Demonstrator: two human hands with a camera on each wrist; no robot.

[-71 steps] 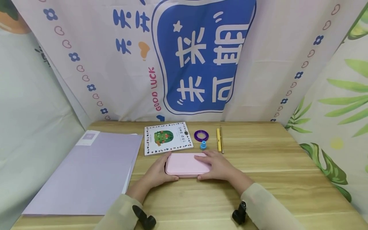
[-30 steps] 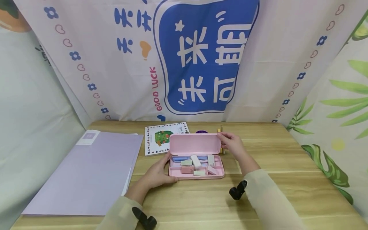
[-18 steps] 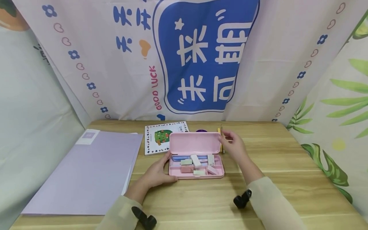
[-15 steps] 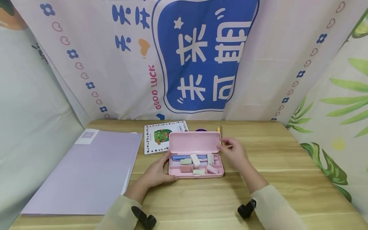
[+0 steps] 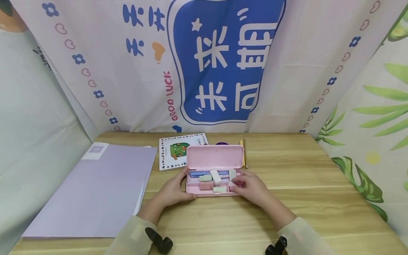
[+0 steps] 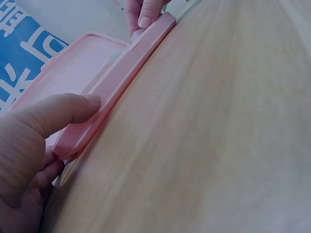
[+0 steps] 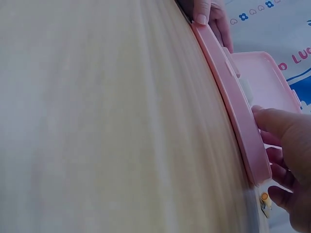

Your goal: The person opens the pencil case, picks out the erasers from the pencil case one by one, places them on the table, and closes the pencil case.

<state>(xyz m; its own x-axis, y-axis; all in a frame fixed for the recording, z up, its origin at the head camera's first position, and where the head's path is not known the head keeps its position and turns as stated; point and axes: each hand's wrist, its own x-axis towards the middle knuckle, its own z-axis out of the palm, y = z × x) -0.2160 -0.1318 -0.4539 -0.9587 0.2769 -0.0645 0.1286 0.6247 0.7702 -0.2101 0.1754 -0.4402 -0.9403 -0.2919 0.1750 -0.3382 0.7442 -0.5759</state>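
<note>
Over the pink case — lid released — right hand now fingers an eraser; left hand still grips.

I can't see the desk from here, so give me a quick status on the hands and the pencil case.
Left hand grips the pencil case at its left end. Right hand reaches into the tray's right end. Lid up, erasers inside. Nothing in the way.
</note>
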